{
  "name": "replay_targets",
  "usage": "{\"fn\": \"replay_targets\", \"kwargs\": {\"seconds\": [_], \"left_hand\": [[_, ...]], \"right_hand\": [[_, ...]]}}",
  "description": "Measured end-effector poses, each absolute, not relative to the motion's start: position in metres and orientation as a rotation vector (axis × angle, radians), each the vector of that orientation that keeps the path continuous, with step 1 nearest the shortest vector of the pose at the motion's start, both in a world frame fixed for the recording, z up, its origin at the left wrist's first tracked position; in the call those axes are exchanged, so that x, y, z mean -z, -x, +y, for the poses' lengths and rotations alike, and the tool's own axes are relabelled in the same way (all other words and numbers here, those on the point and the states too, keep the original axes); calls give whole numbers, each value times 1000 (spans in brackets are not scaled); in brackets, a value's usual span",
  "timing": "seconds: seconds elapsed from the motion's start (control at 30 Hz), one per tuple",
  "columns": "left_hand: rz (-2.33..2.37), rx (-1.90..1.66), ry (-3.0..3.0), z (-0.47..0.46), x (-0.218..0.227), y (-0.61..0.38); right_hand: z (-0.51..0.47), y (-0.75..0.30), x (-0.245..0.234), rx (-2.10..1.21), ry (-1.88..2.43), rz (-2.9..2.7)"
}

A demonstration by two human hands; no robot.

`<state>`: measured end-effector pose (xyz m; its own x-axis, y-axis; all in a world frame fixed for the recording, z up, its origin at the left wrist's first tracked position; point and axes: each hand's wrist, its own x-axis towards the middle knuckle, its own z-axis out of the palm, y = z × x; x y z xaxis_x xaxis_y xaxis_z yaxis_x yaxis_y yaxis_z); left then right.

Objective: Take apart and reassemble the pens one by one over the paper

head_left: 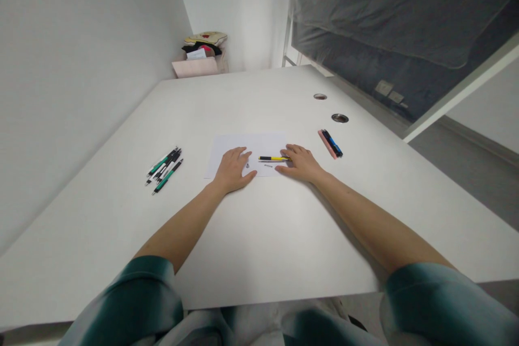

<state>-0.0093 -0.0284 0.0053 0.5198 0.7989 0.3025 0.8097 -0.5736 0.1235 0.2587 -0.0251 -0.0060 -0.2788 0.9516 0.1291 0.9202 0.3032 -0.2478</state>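
Note:
My left hand point(233, 170) lies open on the left part of a white sheet of paper point(251, 141), fingers spread. On the right side of the sheet, my right hand point(299, 163) rests open too, its fingers stretched over the right end of a yellow pen barrel point(271, 158) with a black end. Just below the barrel lies a thin dark rod like a refill point(265, 161). A small spring point(268, 165) sits nearer to me, close to the right thumb. Beside the left fingers is a tiny dark cone-shaped piece point(247, 165), perhaps a pen tip.
Several green, black and white pens point(165, 167) lie in a pile at the left. At the right are a pink pen point(326, 144) and dark blue pens point(333, 144). Two round holes point(339, 118) pierce the white table point(243, 238). A pink box point(195, 68) stands beyond its far edge.

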Motion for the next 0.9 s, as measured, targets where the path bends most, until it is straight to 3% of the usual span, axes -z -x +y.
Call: {"fn": "replay_targets", "kwargs": {"seconds": [0.13,0.3,0.6,0.9], "left_hand": [[-1173,422,2840,-39,-8,-4],[-1198,303,2872,-39,-4,-7],[-1182,467,2796,-38,-4,-2],[-1185,559,2786,-36,-4,0]], "right_hand": [[-27,-256,6,-180,1707,-2314],[-26,-258,8,-175,1668,-2292],[-34,-248,4,-39,1181,-2310],[-38,-239,1,-30,1244,-2382]]}}
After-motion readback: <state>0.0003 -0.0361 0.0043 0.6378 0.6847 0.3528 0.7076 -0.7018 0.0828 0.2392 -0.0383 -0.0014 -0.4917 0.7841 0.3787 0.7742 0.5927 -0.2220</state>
